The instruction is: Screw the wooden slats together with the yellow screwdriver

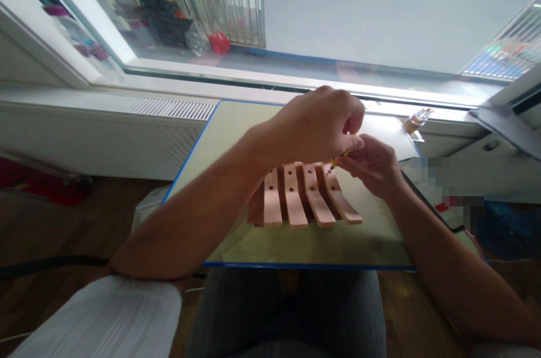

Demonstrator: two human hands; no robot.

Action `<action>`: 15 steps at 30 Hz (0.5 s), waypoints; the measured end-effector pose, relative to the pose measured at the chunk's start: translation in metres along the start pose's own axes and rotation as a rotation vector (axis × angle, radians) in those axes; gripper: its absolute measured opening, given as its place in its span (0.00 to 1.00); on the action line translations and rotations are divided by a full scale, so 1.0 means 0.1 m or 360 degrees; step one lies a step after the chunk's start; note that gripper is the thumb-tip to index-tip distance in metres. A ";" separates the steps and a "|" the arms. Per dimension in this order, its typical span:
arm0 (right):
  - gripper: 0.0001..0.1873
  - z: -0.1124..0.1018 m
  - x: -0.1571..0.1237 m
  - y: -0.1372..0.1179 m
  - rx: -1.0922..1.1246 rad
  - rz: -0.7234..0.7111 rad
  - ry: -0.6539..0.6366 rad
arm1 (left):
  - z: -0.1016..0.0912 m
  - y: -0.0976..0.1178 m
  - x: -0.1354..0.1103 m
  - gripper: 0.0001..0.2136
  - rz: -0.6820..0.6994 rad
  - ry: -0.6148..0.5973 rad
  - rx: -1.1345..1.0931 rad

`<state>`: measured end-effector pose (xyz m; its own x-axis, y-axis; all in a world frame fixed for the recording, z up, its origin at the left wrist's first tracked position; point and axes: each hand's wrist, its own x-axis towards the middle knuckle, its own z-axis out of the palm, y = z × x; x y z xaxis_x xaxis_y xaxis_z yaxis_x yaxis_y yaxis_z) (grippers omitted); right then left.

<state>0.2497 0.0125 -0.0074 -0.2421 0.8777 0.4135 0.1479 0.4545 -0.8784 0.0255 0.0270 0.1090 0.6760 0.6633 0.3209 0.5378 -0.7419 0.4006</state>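
A wooden piece [302,200] made of several pale slats with screw holes, fanned out on darker cross bars, lies on a small blue-edged desk [228,121]. My left hand [315,124] hovers over the slats' far ends, fingers curled round a thin yellowish tool [343,155] whose tip touches the rightmost slat. My right hand [372,163] is closed just right of that tip, pinching near it; what it pinches is too small to name.
A window sill and glass run along the far side of the desk. A small clear object [416,121] sits at the desk's far right corner. A flat panel [431,191] lies at the right. My lap is below the desk's near edge.
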 end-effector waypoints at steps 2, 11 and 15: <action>0.12 0.00 -0.01 -0.01 0.0038 0.0013 -0.0044 | 0.00 0.00 0.00 0.11 0.0004 -0.0014 -0.0023; 0.11 -0.01 0.00 -0.05 0.0038 -0.0030 -0.0045 | 0.06 -0.26 0.11 0.18 0.0062 -0.0247 -0.0385; 0.12 -0.01 0.01 -0.03 0.0049 0.0011 -0.0025 | 0.11 -0.48 0.18 0.21 0.0007 -0.0351 -0.0607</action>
<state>0.2500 0.0119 -0.0043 -0.2561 0.8783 0.4036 0.1203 0.4433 -0.8883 0.0176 0.0736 0.0866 0.7914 0.5929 0.1491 0.3382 -0.6277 0.7012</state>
